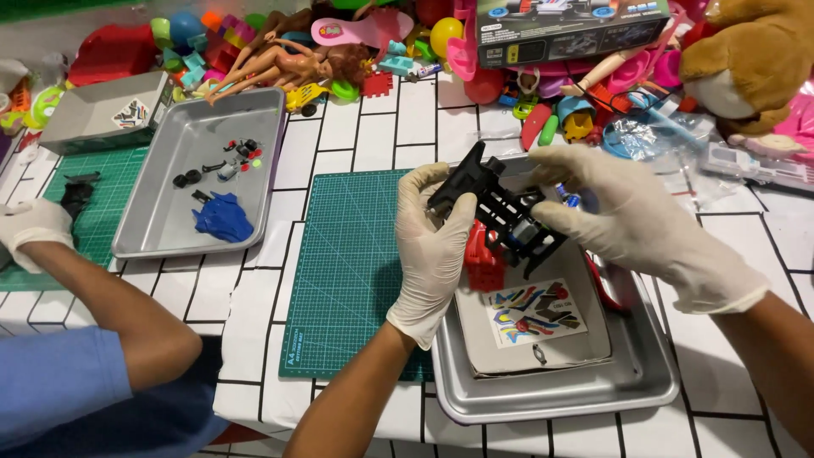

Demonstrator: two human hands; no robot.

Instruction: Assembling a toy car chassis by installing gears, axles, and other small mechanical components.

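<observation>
**Toy car frame held up between two gloved hands**

Over the near metal tray point(555, 399), the person holds a black toy car frame point(500, 212) in the air, both hands closed on it. The left hand point(432, 246) grips its near end with the thumb pressed on top; the right hand point(627, 212) pinches the far end. It looks like the fitting stage of a small model build, and the next move probably calls for a steady grip while a part is lined up.

That tray holds a grey card with a sheet of colourful stickers point(534, 312) and a red piece point(483, 259) at the frame's lower edge. A second tray point(153, 225), further left, holds a blue car shell point(223, 217), loose black wheels point(186, 178) and tiny bits. Beside it rests a co-worker's gloved hand point(32, 229) on a green mat point(106, 199).
</observation>
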